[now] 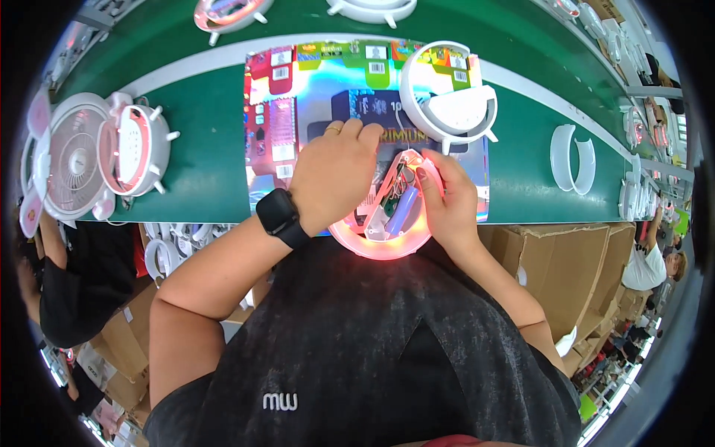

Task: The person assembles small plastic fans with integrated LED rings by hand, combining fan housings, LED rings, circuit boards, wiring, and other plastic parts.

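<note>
At the far left of the green bench stood a white fan with a pink-rimmed housing beside it, both well apart from the work. The left hand, a black watch on its wrist, lay curled over the left side of the glowing pink ring housing, fingers bent and pressing down on it. That housing sat at the near edge of the bench, on a glossy printed mat, open side up — a blue battery cell and thin wires showed inside. The right hand pinched the housing's right rim, fingertips at the wiring. Keeping the left hand's hold steady would probably matter most — the wires looked easy to snag. A white ring cover waited just beyond, and a white curved piece lay further right.
</note>
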Motion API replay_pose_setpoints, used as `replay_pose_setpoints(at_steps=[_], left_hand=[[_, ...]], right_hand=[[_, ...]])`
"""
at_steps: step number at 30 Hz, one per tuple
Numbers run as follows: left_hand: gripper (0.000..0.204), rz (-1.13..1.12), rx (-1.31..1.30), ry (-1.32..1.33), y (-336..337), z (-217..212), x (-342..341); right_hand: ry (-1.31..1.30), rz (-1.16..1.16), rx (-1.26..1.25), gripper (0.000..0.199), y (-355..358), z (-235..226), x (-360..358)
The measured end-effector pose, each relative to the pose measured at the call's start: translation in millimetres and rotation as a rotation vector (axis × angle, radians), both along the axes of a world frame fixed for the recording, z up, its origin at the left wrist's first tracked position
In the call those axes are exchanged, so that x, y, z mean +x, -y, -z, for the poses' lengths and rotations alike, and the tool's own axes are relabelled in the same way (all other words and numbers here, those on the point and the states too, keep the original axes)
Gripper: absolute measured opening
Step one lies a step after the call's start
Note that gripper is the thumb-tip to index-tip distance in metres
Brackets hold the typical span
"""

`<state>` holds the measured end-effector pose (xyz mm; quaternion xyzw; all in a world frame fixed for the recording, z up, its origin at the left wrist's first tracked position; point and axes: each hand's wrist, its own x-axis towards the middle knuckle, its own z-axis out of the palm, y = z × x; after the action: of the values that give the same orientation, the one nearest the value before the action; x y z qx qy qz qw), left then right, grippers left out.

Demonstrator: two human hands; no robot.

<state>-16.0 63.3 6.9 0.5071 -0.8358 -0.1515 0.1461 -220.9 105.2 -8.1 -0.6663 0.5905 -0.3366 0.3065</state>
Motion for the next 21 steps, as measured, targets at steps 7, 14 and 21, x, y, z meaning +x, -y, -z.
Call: replay_pose_setpoints(at_steps=[7,14,21], left_hand=[[0.039,-0.34,1.01,-1.107,-26,-22,14],[0.036,-0.393,0.888,-1.308,-38,-21,-6],[0.056,-0.205,0.632,-0.801,-33,-40,-4]], right_hand=[[0.002,-0.098,-0.13,0.029,-8,-12,-18],[0.015,-0.134,-0.288,0.03,-13,-4,-20],[0.512,-0.201,0.132,0.047,3,6,-31]])
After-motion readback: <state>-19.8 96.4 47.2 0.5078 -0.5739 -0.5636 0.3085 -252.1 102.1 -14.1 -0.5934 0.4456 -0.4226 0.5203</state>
